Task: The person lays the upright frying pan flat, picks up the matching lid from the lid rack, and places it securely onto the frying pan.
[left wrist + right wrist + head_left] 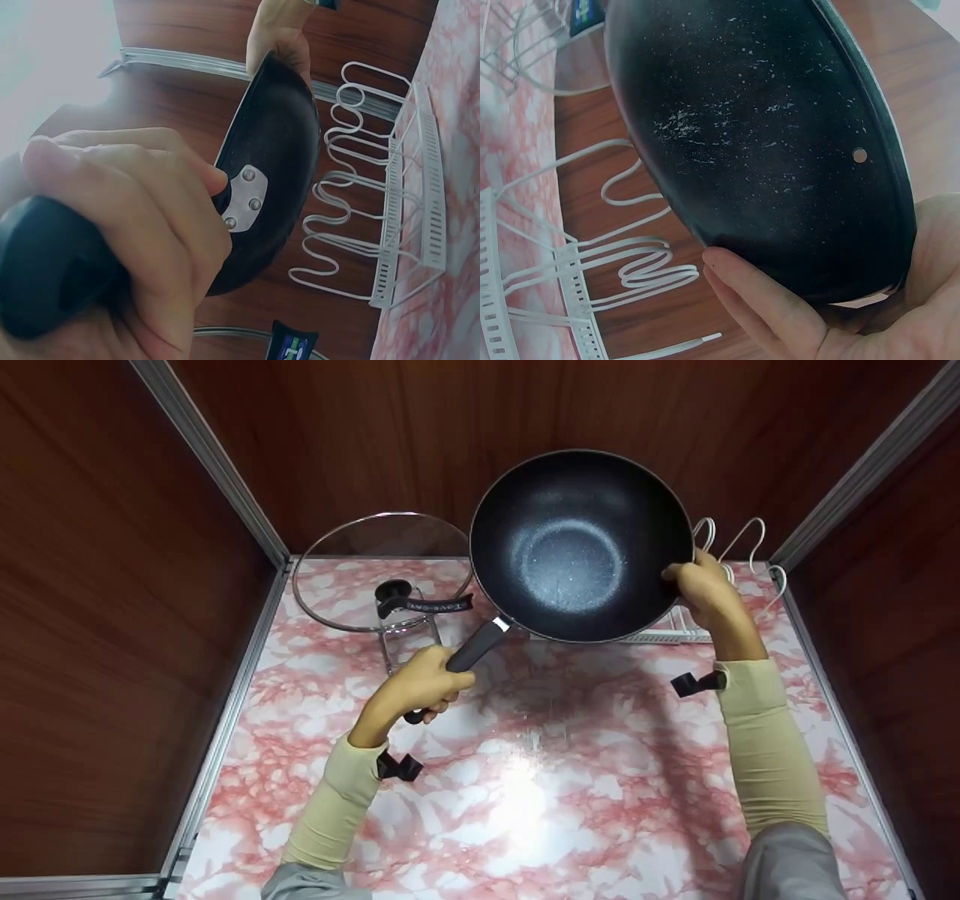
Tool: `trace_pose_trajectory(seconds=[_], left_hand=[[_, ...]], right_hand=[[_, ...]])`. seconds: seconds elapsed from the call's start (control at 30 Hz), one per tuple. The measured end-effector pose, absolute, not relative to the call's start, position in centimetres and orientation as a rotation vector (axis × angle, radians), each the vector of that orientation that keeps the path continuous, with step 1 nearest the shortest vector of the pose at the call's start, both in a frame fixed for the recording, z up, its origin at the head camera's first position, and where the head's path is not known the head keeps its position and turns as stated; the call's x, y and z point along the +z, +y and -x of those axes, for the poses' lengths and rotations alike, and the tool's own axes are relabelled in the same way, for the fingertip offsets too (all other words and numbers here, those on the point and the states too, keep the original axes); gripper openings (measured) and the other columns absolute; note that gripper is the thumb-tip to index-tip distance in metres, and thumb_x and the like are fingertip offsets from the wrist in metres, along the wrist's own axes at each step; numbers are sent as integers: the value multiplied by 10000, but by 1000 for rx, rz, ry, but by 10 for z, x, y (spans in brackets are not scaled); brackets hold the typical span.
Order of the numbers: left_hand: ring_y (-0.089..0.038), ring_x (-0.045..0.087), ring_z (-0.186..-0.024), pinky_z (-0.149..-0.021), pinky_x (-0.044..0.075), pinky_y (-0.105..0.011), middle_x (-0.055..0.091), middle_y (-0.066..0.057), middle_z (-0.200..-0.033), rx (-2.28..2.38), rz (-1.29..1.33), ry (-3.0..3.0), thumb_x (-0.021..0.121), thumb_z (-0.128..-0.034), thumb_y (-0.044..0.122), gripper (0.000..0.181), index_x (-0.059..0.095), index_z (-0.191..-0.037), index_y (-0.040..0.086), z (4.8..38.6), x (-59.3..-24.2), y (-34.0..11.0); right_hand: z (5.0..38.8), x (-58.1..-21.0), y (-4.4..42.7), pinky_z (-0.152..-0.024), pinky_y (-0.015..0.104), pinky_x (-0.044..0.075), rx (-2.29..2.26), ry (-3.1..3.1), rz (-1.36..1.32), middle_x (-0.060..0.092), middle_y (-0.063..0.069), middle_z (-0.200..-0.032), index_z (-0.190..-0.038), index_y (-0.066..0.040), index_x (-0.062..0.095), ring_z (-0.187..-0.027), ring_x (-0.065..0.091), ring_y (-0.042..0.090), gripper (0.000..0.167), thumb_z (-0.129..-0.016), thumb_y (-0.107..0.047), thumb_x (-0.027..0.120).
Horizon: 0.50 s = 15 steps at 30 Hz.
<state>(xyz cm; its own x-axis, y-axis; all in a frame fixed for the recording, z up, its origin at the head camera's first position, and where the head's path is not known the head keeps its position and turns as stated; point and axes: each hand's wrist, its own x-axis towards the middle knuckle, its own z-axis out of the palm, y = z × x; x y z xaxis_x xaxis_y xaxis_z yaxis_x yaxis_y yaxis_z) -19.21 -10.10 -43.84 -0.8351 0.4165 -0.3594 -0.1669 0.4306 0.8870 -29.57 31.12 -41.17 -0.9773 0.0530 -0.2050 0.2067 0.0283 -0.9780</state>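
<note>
A black wok held up: left grip clasps its handle, right grip pinches its rim. Beyond the left grip, a glass lid; beyond the right, a white rack, partly blocked by the wok. Only the left wrist view shows rivets.

Black pan; red-marbled white tabletop; lid lettering perhaps grey.

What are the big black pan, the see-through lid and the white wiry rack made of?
Pan: probably metal with a dark, smooth coating; it shines softly inside, and silvery rivets show outside.
Lid: likely clear glass, since the table shows through, with a shiny, metal-looking rim.
Rack: thin bent rods suggest white-coated metal wire, but the slotted strips could be plastic.
</note>
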Motion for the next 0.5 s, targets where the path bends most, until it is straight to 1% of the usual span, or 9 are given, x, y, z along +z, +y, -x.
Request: trace_pose_trajectory(seconds=[0.2, 0.27, 0.37, 0.5], left_hand=[[-90, 429, -364, -348, 400, -251, 483, 14, -565, 1351, -199, 2230, 587, -908, 157, 96, 552, -915, 67, 195, -437, -105], [-93, 431, -368, -350, 395, -251, 495, 12, -566, 1326, -192, 2264, 600, -904, 162, 98, 569, -917, 70, 195, -437, -106], [-92, 429, -367, -347, 382, -247, 510, 12, -562, 1287, -190, 2325, 612, -893, 165, 89, 593, -892, 78, 196, -438, -108], [-89, 420, -365, -345, 361, -245, 514, 15, -560, 1249, -208, 2391, 618, -887, 163, 82, 624, -872, 82, 197, -438, -111]], right_hand=[[289, -411, 311, -764, 228, 623, -2081, 2161, -262, 531, 93, -1188, -1443, -5, 403, -884, 687, 94, 508, -941, 71, 433], [286, -411, 312, -767, 228, 624, -2096, 2142, -256, 528, 98, -1199, -1490, 0, 373, -890, 689, 95, 560, -939, 78, 430], [281, -412, 313, -763, 235, 628, -2139, 2101, -237, 550, 87, -1179, -1482, -13, 391, -889, 701, 102, 558, -936, 94, 427], [275, -414, 314, -763, 245, 634, -2187, 2051, -205, 592, 60, -1123, -1368, -32, 460, -885, 717, 113, 455, -937, 113, 429]])
